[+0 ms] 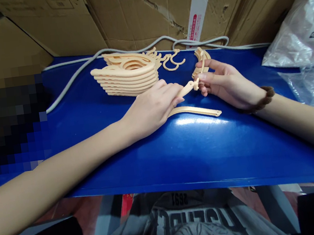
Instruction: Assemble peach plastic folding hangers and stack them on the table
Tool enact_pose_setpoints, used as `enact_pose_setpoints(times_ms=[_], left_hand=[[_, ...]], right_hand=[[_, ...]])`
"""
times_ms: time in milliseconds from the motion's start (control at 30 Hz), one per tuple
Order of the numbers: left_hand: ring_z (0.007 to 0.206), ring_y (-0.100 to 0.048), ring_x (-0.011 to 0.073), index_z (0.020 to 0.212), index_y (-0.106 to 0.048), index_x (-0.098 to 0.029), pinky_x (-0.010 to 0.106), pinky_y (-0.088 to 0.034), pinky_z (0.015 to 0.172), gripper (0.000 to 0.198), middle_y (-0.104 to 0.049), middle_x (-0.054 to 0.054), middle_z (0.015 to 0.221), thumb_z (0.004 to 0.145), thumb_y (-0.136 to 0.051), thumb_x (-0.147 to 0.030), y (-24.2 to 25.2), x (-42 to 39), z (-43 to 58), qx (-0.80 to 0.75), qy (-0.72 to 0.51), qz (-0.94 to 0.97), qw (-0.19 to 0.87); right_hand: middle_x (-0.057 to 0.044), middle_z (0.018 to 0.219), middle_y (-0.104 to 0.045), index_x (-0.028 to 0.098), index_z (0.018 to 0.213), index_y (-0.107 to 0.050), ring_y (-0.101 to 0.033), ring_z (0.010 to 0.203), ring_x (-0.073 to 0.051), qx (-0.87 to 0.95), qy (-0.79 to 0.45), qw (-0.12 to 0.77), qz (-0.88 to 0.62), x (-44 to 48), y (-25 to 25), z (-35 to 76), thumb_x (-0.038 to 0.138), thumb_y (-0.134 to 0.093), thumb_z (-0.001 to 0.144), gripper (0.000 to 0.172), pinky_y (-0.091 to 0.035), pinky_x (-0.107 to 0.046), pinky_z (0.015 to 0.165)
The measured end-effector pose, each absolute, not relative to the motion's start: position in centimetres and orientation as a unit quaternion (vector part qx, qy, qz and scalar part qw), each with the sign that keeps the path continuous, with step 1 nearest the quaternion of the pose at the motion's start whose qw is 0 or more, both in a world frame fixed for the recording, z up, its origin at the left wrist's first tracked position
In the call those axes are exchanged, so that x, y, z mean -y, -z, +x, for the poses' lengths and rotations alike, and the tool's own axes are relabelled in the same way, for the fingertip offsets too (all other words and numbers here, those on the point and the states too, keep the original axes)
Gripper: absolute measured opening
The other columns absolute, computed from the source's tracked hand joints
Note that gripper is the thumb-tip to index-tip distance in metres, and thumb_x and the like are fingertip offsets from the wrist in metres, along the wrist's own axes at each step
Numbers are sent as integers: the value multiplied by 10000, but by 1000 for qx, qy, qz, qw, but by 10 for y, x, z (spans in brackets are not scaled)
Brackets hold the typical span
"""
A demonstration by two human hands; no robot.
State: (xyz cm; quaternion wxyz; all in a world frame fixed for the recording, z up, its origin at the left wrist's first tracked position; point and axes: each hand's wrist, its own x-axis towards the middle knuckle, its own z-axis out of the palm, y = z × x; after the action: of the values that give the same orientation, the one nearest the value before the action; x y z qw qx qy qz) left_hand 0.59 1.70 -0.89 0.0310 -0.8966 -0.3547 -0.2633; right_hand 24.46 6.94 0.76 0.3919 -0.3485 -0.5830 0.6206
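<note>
On the blue tabletop [179,157], the left hand [151,108] pinches a hanger arm [185,89], a second arm [195,111] lying beneath. The right hand [226,83] has its fingers closed on a hook piece [201,62] meeting that arm. Behind sits a hanger stack [128,75], then a cable [81,67].

The scene is bright and evenly lit from above. The glossy blue worktop [178,149] shows a white patch of glare in the centre of the frame, with soft shadows under the forearms. The middle is sharp. Lines bend near the edges, and the left side is covered by pixelated blocks.
</note>
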Motion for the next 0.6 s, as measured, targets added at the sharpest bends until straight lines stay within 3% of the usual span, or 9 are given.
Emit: enact_pose_setpoints(times_ms=[600], left_hand=[[914, -593, 235, 1078, -648, -106, 362, -529, 850, 273, -662, 99, 950, 1097, -391, -196, 10, -17, 4, 322, 249, -909, 86]], right_hand=[[42, 785, -684, 186, 1116, -673, -597, 601, -71, 577, -636, 383, -340, -71, -6, 246, 307, -959, 715, 507, -540, -188, 560]])
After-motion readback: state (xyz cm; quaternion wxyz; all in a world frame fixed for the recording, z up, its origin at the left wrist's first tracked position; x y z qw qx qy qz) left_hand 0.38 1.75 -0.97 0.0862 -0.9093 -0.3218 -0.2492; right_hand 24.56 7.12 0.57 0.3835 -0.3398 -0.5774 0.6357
